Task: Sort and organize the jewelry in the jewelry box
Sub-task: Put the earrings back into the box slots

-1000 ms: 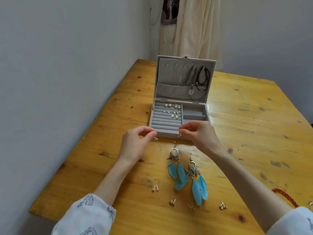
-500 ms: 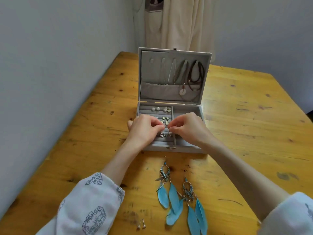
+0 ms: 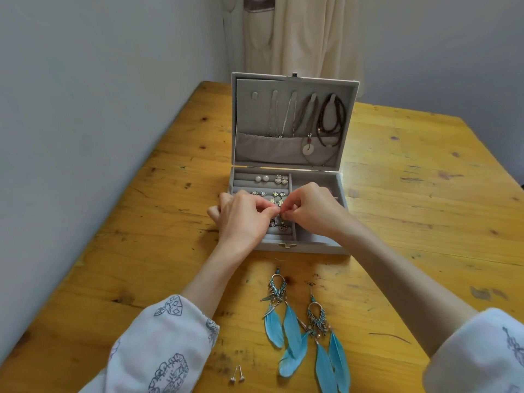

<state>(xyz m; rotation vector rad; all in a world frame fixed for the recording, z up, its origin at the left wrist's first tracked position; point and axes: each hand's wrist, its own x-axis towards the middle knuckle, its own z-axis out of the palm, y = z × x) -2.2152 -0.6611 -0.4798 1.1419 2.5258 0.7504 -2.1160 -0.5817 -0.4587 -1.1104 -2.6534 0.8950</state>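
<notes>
Loose studs: a pair of small silver stud earrings (image 3: 237, 374) is seen lying on the yellow knotted wooden table (image 3: 158, 211) at the near left edge, well apart from the box; not yet stored.
Left hand (image 3: 243, 219): held over the ring-roll section, thumb and forefinger pinched together on something tiny; what is pinched cannot be made out.
Grey velvet-lined jewelry box (image 3: 287, 245): set open at the table's middle, lid upright; several small earring pairs (image 3: 272, 180) are already seated in the ring rolls on its left side.
Lid: four of five hooks are hung with necklaces (image 3: 309, 120); this part is judged done.
Right hand (image 3: 314, 211): fingertips pinched narrow, meeting those of the left hand; a small earring is presumably being seated.
Blue feather drop earrings (image 3: 300, 327): laid on the table just before the box; still to be stored.
Progress: judged roughly half done.
</notes>
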